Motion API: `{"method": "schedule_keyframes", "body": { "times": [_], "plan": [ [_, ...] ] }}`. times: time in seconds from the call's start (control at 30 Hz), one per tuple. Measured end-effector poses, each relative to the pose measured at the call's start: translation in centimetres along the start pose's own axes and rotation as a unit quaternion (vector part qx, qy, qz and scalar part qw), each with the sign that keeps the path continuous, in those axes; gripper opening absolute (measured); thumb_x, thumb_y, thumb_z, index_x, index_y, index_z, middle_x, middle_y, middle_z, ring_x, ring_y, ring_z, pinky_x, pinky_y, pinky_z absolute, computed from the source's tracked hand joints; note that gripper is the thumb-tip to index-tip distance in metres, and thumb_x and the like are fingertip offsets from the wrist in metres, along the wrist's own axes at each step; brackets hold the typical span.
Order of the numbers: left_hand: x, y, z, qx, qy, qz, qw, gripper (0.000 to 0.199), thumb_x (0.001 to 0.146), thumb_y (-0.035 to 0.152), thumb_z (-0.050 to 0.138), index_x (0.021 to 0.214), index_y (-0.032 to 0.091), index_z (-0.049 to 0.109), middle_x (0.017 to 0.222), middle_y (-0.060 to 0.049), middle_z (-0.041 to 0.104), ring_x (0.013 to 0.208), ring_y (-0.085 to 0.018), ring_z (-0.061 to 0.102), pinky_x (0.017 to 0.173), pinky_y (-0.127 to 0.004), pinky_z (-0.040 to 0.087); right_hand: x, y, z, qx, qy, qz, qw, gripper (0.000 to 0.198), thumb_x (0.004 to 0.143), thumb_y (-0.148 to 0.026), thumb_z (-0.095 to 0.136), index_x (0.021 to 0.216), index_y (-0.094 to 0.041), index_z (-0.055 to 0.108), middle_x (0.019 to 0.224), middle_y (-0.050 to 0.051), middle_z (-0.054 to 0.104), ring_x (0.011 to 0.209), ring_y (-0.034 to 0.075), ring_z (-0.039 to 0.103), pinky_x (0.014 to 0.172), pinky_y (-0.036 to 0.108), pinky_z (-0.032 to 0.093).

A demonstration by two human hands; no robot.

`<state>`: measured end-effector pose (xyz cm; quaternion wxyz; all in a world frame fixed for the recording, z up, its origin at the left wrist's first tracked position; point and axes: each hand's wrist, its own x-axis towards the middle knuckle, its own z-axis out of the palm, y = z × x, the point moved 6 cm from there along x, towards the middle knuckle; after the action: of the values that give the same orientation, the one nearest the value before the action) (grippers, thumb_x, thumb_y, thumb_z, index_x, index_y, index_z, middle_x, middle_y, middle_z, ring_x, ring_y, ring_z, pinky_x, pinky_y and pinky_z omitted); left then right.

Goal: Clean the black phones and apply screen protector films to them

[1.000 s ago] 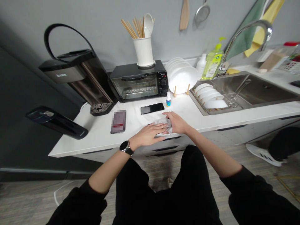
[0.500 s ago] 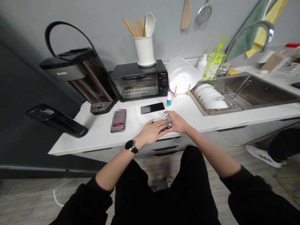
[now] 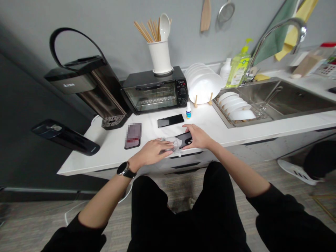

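My left hand (image 3: 153,152) lies with its fingers stretched over a crumpled white wipe (image 3: 175,142) and presses it onto a dark phone (image 3: 181,137). The phone lies near the counter's front edge, back side up, with round camera spots at its right end; the wipe and fingers hide its left part. My right hand (image 3: 198,136) grips the phone's right end between thumb and fingers. Behind it lies a black phone (image 3: 170,120), and beside that stands a small white spray bottle (image 3: 188,111) with a blue label. Another phone (image 3: 133,135), its screen blurred out, is to the left.
A black toaster oven (image 3: 154,92) stands behind, with a white chopstick holder (image 3: 159,56) on top. Plates (image 3: 206,85) in a rack and a sink (image 3: 283,101) are to the right. A water dispenser (image 3: 97,84) and a dark flask (image 3: 65,137) occupy the left side.
My left hand has slid left along the phone with the wipe, uncovering the phone's right end. My right hand stays at that end.
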<state>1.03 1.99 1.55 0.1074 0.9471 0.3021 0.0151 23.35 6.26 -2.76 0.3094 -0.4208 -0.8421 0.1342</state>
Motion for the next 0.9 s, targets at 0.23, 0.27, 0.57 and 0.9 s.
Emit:
{"method": "schedule_keyframes", "body": {
  "times": [0.23,0.27,0.57,0.9],
  "plan": [
    [0.8,1.3,0.1,-0.073,-0.028,0.046,0.996,0.038,0.113,0.045,0.044,0.132,0.031,0.074,0.159,0.001,0.058,0.154,-0.021,0.048,0.131,-0.044,0.035,0.2,-0.3,-0.2,-0.005,0.000,-0.027,1.000,0.112,0.064,-0.074,0.091,0.150,-0.017,0.046,0.120,0.016,0.066,0.112,0.038,0.064,0.102,0.055,0.052],
    [1.2,1.6,0.2,-0.074,-0.029,0.048,0.996,0.038,0.113,0.045,0.044,0.129,0.031,0.074,0.160,0.001,0.058,0.155,-0.021,0.047,0.131,-0.044,0.035,0.2,-0.2,-0.2,-0.006,-0.002,-0.030,1.000,0.110,0.066,-0.073,0.090,0.149,-0.017,0.046,0.121,0.016,0.066,0.113,0.038,0.064,0.102,0.055,0.052],
    [8.0,3.7,2.7,-0.007,0.018,0.069,0.997,0.050,0.112,0.053,0.039,0.139,0.022,0.066,0.160,-0.008,0.058,0.154,-0.024,0.048,0.131,-0.046,0.032,0.1,0.3,0.2,-0.018,-0.010,-0.031,0.999,0.083,0.077,-0.039,0.082,0.148,-0.015,0.045,0.127,0.019,0.064,0.114,0.037,0.062,0.101,0.053,0.051],
    [7.7,3.5,2.3,0.075,0.072,-0.012,0.995,0.057,0.114,0.050,0.029,0.149,0.016,0.059,0.156,-0.012,0.061,0.145,-0.025,0.058,0.116,-0.040,0.050,0.2,1.0,0.4,-0.009,-0.007,-0.026,1.000,0.105,0.071,-0.066,0.088,0.151,-0.015,0.043,0.129,0.021,0.063,0.116,0.041,0.062,0.104,0.058,0.051]
  ]
}}
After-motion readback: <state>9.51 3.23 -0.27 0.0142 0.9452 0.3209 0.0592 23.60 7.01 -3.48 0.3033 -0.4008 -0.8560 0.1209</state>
